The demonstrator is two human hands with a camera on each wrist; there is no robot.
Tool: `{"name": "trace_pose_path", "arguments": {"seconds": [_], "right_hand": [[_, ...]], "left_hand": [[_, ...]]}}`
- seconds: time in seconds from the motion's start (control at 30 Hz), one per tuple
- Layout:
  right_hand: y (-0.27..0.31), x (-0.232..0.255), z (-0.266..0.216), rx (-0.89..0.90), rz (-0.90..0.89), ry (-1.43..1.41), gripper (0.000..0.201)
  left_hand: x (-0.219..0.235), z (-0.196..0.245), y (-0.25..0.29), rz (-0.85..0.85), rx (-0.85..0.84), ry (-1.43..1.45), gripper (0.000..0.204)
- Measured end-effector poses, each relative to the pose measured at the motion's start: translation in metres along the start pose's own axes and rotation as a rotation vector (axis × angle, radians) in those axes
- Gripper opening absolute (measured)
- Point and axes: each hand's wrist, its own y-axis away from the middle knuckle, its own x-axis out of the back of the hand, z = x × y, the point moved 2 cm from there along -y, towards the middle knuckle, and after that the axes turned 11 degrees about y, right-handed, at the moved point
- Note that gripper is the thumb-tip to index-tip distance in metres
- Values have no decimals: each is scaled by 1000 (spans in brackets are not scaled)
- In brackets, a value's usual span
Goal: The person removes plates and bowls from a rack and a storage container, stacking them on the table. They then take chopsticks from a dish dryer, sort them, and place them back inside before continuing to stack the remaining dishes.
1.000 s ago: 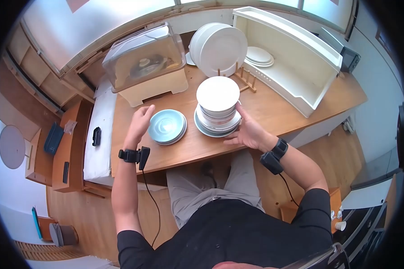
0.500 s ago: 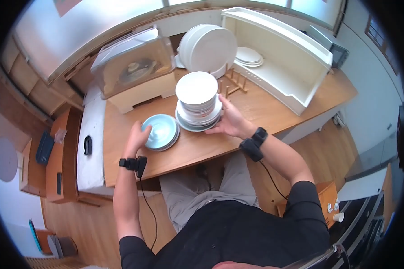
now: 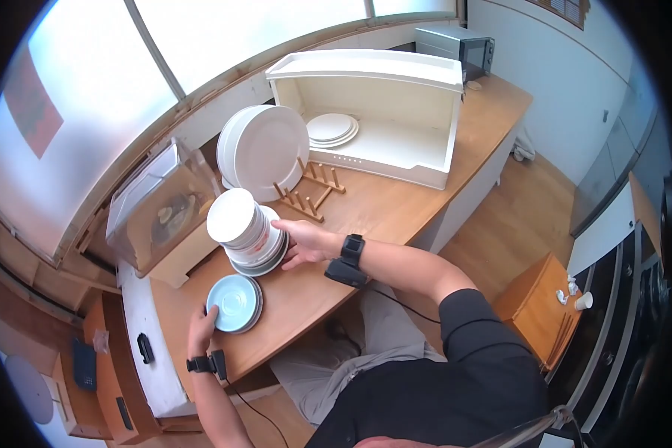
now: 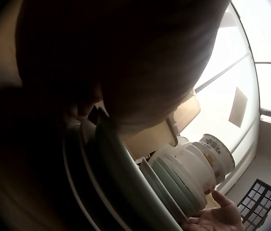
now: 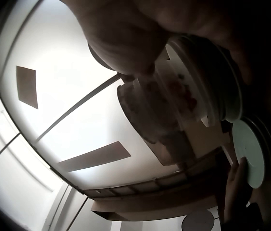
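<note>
A short stack of light blue plates point(image 3: 235, 302) sits near the table's front left edge. My left hand point(image 3: 201, 330) grips its left rim, thumb over the top plate point(image 5: 249, 147) in the right wrist view. Just behind and to the right rises a taller stack of white bowls point(image 3: 235, 216) on wider plates and dishes, some with a floral print point(image 4: 215, 147). My right hand point(image 3: 308, 243) rests against the right side of that stack, with fingers spread near its lower dishes and the thumb higher up.
Large white plates point(image 3: 271, 153) stand upright behind a wooden peg rack point(image 3: 311, 196). A white open cabinet point(image 3: 396, 142) holds a few small plates point(image 3: 333, 131). A clear-lidded box point(image 3: 160, 213) stands at the left, and a microwave point(image 3: 459, 54) at the far right corner.
My left hand has come from beside the blue plates onto their rim. The right hand stays at the tall stack. The head view has swung to the right.
</note>
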Motion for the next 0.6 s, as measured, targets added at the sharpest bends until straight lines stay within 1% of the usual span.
{"name": "trace_pose_path", "arguments": {"seconds": [0.03, 0.07, 0.13, 0.2, 0.23, 0.27, 0.3, 0.33, 0.4, 0.43, 0.47, 0.53, 0.6], "right_hand": [[2, 8, -1, -2, 25, 58, 70], [13, 19, -13, 43, 43, 184, 66], [30, 52, -41, 185, 248, 443, 60], [32, 103, -71, 257, 345, 314, 48], [33, 129, -88, 313, 390, 194, 40], [47, 140, -113, 286, 494, 180, 38], [44, 170, -126, 324, 540, 112, 36], [35, 199, -137, 312, 632, 59, 39], [8, 264, -148, 286, 790, 164, 40], [4, 277, -153, 271, 868, 218, 41], [0, 288, -154, 236, 887, 311, 42], [-9, 308, -159, 170, 925, 500, 46], [-49, 339, -152, 205, 952, 403, 46]], "left_hand": [[0, 2, 3, -22, 22, 29, 41], [1, 4, 5, -43, 45, 61, 41], [4, 2, 6, -78, 80, 120, 40], [4, 5, 6, -93, 122, 143, 38], [4, 6, 5, -92, 116, 146, 38], [4, 4, 4, -92, 110, 148, 37], [5, 1, 3, -91, 104, 150, 36], [7, -2, 1, -99, 110, 148, 35], [-1, 10, 8, -63, 99, 137, 35], [-5, 13, 9, -44, 95, 132, 35], [-2, 6, 8, -46, 84, 131, 37], [-6, 8, 3, -22, 79, 106, 37], [-6, 5, 10, 13, 111, 31, 35]]}}
